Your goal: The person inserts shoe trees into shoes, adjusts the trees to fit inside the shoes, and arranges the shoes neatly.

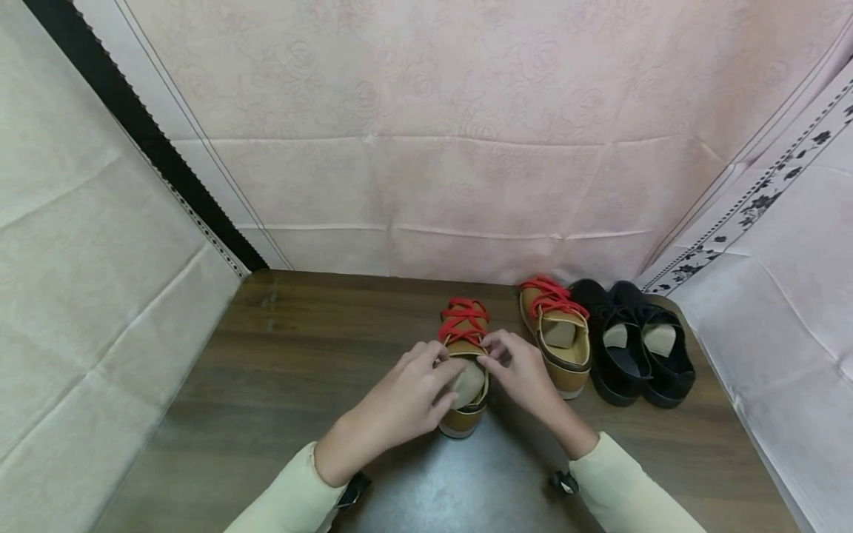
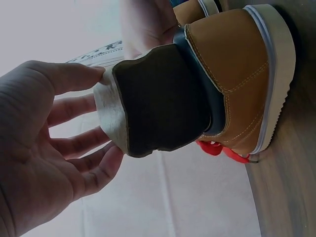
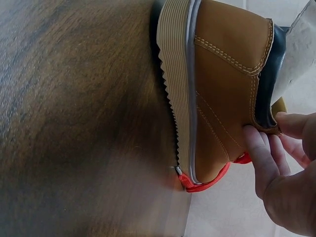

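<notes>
A tan shoe [image 1: 461, 425] with red laces [image 1: 464, 318] stands on the wood-grain surface, heel toward me. A pale, stiff shoe insert [image 1: 469, 383] sticks up out of its opening. My left hand [image 1: 421, 381] pinches the insert's upper end between thumb and fingers; the left wrist view shows the dark, hollow-looking side of the insert [image 2: 160, 101], its lower end hidden inside the shoe. With thumb and fingers, my right hand [image 1: 523, 370] grips the shoe's collar near the laces, as the right wrist view shows on the tan upper's edge [image 3: 264, 74].
A matching tan shoe [image 1: 569, 379] with red laces stands to the right, a pale insert inside it. Beside that are two black lace-up shoes [image 1: 620, 370], also holding pale inserts. Pale patterned cloth [image 1: 433, 185] hangs behind the wooden surface [image 1: 266, 400] and along both sides.
</notes>
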`<state>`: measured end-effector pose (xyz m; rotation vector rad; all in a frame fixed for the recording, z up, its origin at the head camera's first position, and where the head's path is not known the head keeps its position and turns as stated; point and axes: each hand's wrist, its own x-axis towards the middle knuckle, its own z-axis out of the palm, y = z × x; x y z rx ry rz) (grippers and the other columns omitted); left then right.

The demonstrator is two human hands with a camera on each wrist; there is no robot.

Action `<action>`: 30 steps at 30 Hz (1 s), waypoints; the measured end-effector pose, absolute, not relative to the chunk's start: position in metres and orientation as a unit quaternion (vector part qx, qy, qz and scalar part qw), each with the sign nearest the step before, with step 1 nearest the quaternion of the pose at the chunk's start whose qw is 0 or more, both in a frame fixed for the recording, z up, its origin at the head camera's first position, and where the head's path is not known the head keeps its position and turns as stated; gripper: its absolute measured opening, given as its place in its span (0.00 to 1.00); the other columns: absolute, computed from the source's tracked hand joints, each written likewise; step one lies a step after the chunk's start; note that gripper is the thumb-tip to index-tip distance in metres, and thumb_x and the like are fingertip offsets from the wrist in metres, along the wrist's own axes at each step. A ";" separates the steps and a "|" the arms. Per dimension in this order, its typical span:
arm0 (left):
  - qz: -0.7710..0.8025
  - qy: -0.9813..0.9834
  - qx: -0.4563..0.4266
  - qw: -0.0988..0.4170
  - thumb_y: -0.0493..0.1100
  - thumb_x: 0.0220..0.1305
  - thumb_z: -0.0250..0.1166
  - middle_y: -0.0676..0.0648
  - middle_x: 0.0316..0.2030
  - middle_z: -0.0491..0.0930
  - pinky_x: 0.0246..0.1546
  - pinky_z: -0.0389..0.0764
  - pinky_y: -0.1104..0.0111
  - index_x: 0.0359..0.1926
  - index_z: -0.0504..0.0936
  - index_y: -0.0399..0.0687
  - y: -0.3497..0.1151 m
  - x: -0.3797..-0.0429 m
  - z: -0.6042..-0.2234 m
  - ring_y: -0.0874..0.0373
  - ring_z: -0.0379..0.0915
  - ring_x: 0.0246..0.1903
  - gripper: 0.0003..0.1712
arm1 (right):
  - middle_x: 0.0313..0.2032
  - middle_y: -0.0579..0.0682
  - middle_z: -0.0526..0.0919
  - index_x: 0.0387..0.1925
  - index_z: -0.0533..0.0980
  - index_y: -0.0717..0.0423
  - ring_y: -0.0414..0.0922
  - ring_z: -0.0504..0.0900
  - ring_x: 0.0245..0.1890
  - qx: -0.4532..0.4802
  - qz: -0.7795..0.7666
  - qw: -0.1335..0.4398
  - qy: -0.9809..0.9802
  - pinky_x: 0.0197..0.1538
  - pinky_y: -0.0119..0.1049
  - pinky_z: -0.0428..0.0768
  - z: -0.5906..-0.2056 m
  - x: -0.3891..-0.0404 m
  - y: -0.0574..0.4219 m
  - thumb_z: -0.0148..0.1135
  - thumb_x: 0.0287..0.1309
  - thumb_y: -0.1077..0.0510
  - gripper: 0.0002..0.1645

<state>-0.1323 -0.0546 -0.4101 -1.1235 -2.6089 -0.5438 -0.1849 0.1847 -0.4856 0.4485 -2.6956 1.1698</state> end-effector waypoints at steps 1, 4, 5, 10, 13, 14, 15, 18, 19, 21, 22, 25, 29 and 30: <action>-0.188 -0.895 -0.385 0.124 0.46 0.63 0.75 0.47 0.46 0.78 0.41 0.80 0.67 0.58 0.85 0.47 -0.054 -0.133 -0.411 0.56 0.73 0.43 0.23 | 0.33 0.45 0.82 0.45 0.81 0.50 0.39 0.82 0.33 0.150 0.392 0.084 -0.904 0.40 0.36 0.83 -0.486 -0.185 0.185 0.75 0.60 0.58 0.13; -0.193 -0.894 -0.384 0.124 0.46 0.63 0.75 0.47 0.47 0.78 0.40 0.79 0.69 0.58 0.85 0.47 -0.052 -0.135 -0.413 0.56 0.72 0.43 0.23 | 0.32 0.44 0.83 0.44 0.81 0.50 0.38 0.82 0.33 0.152 0.390 0.088 -0.904 0.40 0.36 0.84 -0.486 -0.185 0.184 0.75 0.59 0.59 0.13; -0.195 -0.894 -0.384 0.124 0.46 0.63 0.75 0.47 0.47 0.78 0.40 0.79 0.69 0.58 0.85 0.47 -0.051 -0.136 -0.414 0.57 0.72 0.43 0.23 | 0.32 0.44 0.83 0.44 0.81 0.50 0.38 0.82 0.33 0.153 0.389 0.090 -0.904 0.40 0.36 0.84 -0.486 -0.185 0.184 0.76 0.59 0.59 0.13; -0.195 -0.895 -0.380 0.130 0.46 0.63 0.75 0.47 0.47 0.79 0.38 0.79 0.71 0.58 0.85 0.48 -0.047 -0.138 -0.418 0.57 0.73 0.43 0.23 | 0.31 0.44 0.82 0.43 0.81 0.50 0.38 0.82 0.32 0.154 0.383 0.097 -0.905 0.39 0.36 0.84 -0.486 -0.185 0.184 0.76 0.59 0.59 0.13; -0.194 -0.896 -0.376 0.134 0.46 0.63 0.75 0.47 0.46 0.79 0.38 0.79 0.72 0.57 0.86 0.47 -0.046 -0.139 -0.421 0.57 0.73 0.43 0.23 | 0.31 0.44 0.82 0.43 0.81 0.50 0.38 0.82 0.32 0.154 0.382 0.096 -0.906 0.39 0.36 0.84 -0.486 -0.185 0.184 0.76 0.59 0.58 0.12; -0.193 -0.897 -0.374 0.135 0.46 0.63 0.75 0.47 0.46 0.79 0.38 0.79 0.72 0.57 0.86 0.47 -0.045 -0.139 -0.422 0.56 0.73 0.43 0.23 | 0.31 0.44 0.82 0.43 0.81 0.50 0.38 0.82 0.32 0.154 0.382 0.096 -0.906 0.39 0.36 0.84 -0.486 -0.185 0.184 0.76 0.59 0.59 0.12; -0.193 -0.897 -0.373 0.135 0.46 0.63 0.75 0.47 0.46 0.79 0.38 0.80 0.72 0.57 0.86 0.47 -0.044 -0.139 -0.422 0.56 0.73 0.43 0.23 | 0.31 0.44 0.82 0.43 0.81 0.50 0.38 0.82 0.32 0.154 0.382 0.096 -0.906 0.39 0.36 0.84 -0.486 -0.185 0.184 0.76 0.59 0.59 0.12; -0.191 -0.899 -0.370 0.137 0.46 0.63 0.75 0.46 0.46 0.79 0.38 0.81 0.71 0.57 0.86 0.47 -0.043 -0.139 -0.424 0.55 0.74 0.43 0.22 | 0.31 0.44 0.82 0.43 0.81 0.49 0.38 0.82 0.32 0.154 0.381 0.094 -0.907 0.39 0.35 0.83 -0.486 -0.185 0.184 0.76 0.59 0.59 0.13; -0.189 -0.900 -0.368 0.138 0.46 0.63 0.75 0.46 0.46 0.79 0.39 0.82 0.71 0.57 0.86 0.47 -0.042 -0.140 -0.425 0.55 0.74 0.43 0.22 | 0.31 0.44 0.82 0.43 0.81 0.49 0.38 0.82 0.32 0.152 0.381 0.094 -0.907 0.39 0.35 0.83 -0.486 -0.185 0.184 0.76 0.59 0.59 0.13; -0.189 -0.901 -0.364 0.138 0.46 0.63 0.75 0.46 0.46 0.79 0.38 0.82 0.71 0.57 0.86 0.47 -0.041 -0.140 -0.427 0.55 0.74 0.43 0.22 | 0.32 0.44 0.82 0.43 0.81 0.49 0.38 0.82 0.32 0.150 0.382 0.091 -0.908 0.39 0.35 0.83 -0.486 -0.185 0.184 0.76 0.59 0.59 0.13; -0.189 -0.902 -0.362 0.139 0.46 0.63 0.75 0.46 0.46 0.79 0.39 0.82 0.70 0.56 0.86 0.47 -0.040 -0.140 -0.427 0.54 0.74 0.43 0.21 | 0.32 0.44 0.82 0.43 0.81 0.49 0.38 0.82 0.32 0.148 0.381 0.089 -0.908 0.39 0.35 0.83 -0.486 -0.185 0.184 0.76 0.59 0.59 0.13; -0.191 -0.905 -0.352 0.140 0.46 0.63 0.74 0.45 0.46 0.79 0.39 0.82 0.70 0.56 0.86 0.46 -0.038 -0.140 -0.429 0.54 0.74 0.43 0.21 | 0.32 0.44 0.82 0.44 0.81 0.49 0.38 0.82 0.33 0.144 0.383 0.083 -0.909 0.39 0.36 0.84 -0.485 -0.185 0.183 0.76 0.59 0.58 0.13; -0.186 -0.912 -0.339 0.138 0.46 0.64 0.74 0.45 0.47 0.78 0.38 0.81 0.68 0.57 0.86 0.46 -0.033 -0.141 -0.434 0.53 0.73 0.42 0.22 | 0.32 0.44 0.83 0.44 0.81 0.49 0.38 0.82 0.33 0.143 0.386 0.078 -0.908 0.40 0.36 0.84 -0.484 -0.183 0.182 0.76 0.59 0.58 0.13; -0.184 -0.913 -0.337 0.137 0.46 0.64 0.74 0.45 0.47 0.78 0.38 0.81 0.68 0.57 0.85 0.46 -0.032 -0.140 -0.435 0.53 0.72 0.42 0.22 | 0.33 0.44 0.83 0.44 0.81 0.49 0.38 0.82 0.33 0.143 0.387 0.077 -0.908 0.40 0.37 0.84 -0.484 -0.183 0.182 0.76 0.59 0.58 0.13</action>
